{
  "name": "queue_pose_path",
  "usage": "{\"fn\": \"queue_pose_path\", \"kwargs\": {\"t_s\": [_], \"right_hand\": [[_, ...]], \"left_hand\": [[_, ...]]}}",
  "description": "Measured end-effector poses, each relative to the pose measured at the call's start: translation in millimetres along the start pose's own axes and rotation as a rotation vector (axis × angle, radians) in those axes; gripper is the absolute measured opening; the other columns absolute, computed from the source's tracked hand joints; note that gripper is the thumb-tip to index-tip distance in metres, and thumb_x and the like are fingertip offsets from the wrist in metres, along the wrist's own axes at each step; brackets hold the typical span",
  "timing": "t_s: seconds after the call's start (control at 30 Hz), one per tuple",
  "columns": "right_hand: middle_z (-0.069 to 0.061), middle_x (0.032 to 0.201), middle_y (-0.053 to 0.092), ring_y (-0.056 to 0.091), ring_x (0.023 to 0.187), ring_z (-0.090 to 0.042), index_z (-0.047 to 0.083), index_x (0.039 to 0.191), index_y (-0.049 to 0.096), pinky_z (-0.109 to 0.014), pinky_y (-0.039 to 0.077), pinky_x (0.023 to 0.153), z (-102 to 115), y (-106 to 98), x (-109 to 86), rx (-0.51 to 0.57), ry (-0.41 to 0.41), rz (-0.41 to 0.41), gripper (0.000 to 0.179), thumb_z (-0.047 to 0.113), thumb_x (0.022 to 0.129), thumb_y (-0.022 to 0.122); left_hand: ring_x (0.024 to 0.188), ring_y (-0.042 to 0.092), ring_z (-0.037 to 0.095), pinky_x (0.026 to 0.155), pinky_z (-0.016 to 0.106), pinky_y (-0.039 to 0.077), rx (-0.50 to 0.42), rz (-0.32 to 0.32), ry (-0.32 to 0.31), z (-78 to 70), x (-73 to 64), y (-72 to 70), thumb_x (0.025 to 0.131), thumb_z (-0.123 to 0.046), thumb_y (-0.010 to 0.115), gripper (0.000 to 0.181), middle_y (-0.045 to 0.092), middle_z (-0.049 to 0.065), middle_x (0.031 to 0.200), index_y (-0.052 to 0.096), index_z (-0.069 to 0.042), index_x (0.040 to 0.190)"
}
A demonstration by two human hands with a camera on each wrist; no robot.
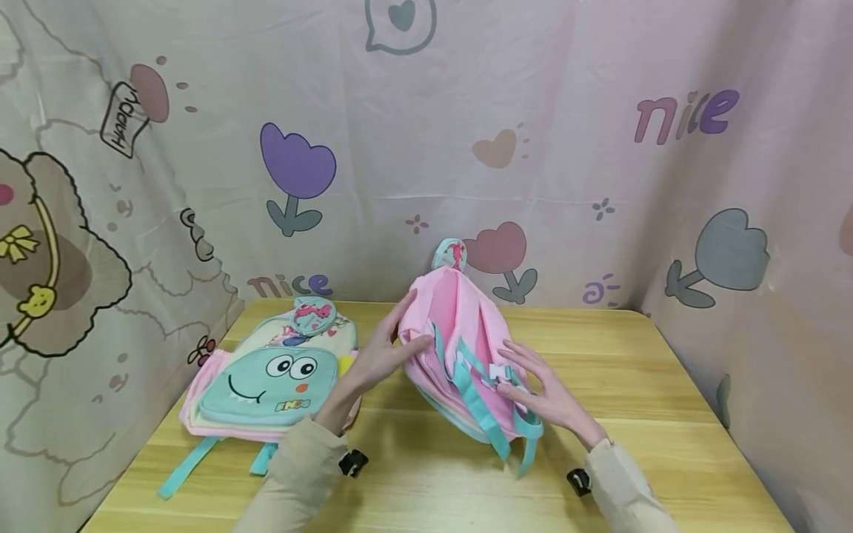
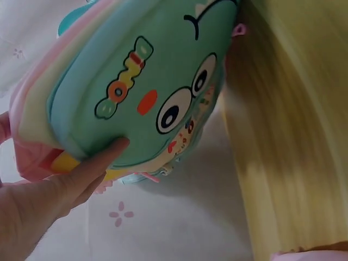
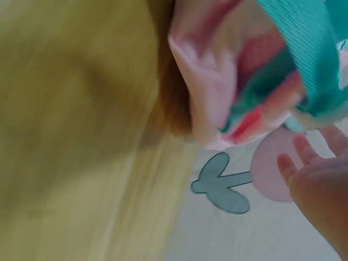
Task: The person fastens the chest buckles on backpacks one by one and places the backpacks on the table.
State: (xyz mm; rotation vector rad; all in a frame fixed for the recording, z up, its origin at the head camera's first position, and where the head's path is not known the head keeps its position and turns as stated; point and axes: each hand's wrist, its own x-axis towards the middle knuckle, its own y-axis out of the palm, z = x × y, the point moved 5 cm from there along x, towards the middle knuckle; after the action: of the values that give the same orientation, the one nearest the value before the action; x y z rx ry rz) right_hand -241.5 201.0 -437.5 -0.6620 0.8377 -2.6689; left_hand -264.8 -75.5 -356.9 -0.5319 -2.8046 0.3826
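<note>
A small pink backpack (image 1: 443,311) stands tilted on the table, its back and turquoise straps (image 1: 476,403) toward me. In the left wrist view its mint front panel (image 2: 179,70) shows big cartoon eyes. My left hand (image 1: 383,352) holds the bag's left side, thumb on the back and fingers on the front panel. On the other side, my right hand (image 1: 549,392) has its fingers spread beside the straps and a pale buckle (image 1: 498,372). The right wrist view is blurred, and whether those fingertips touch the bag is hard to tell.
A second backpack (image 1: 266,385) with a like cartoon face lies front up at the left of the wooden table (image 1: 613,474), its straps hanging toward me. A patterned curtain (image 1: 566,170) stands behind the table and at both sides.
</note>
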Motion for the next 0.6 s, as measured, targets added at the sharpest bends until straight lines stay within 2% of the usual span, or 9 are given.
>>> {"fn": "queue_pose_path", "kwargs": {"t_s": [0.1,0.23,0.37,0.6], "right_hand": [[-0.014,0.161,0.039,0.027,0.15,-0.046,0.012,0.146,0.054,-0.081,0.022,0.108,-7.3,-2.7,-5.0,0.026,0.028,0.0,0.057,0.021,0.092,0.073],[-0.017,0.159,0.041,0.029,0.148,-0.048,0.009,0.144,0.055,-0.078,0.026,0.109,-16.3,-5.6,-10.0,0.103,0.062,0.002,0.054,0.017,0.093,0.072],[-0.021,0.158,0.041,0.027,0.147,-0.05,0.004,0.141,0.057,-0.076,0.027,0.109,-24.9,-8.7,-13.9,0.171,0.087,-0.012,0.05,0.012,0.094,0.07],[-0.024,0.156,0.043,0.025,0.147,-0.053,0.003,0.135,0.061,-0.078,0.023,0.11,-36.0,-17.9,-25.8,0.146,0.114,-0.033,0.043,0.011,0.094,0.069]], "left_hand": [[0.146,0.036,0.031,0.121,0.052,0.032,-0.012,0.004,-0.029,6.9,-2.0,1.5,0.095,-0.019,0.067,0.085,0.018,0.01,0.169,0.016,-0.019,0.163],[0.15,0.032,0.031,0.122,0.051,0.031,-0.028,0.001,-0.034,14.2,-2.7,4.5,0.094,-0.015,0.068,0.086,0.018,0.01,0.17,0.016,-0.016,0.163],[0.146,0.037,0.033,0.118,0.049,0.037,-0.029,-0.011,-0.033,21.9,-2.1,8.2,0.092,-0.013,0.07,0.088,0.021,0.012,0.169,0.017,-0.013,0.162],[0.133,0.048,0.036,0.111,0.049,0.044,-0.013,-0.046,-0.092,37.1,-0.7,13.7,0.089,-0.016,0.071,0.087,0.035,0.016,0.161,0.023,-0.012,0.161]]}}
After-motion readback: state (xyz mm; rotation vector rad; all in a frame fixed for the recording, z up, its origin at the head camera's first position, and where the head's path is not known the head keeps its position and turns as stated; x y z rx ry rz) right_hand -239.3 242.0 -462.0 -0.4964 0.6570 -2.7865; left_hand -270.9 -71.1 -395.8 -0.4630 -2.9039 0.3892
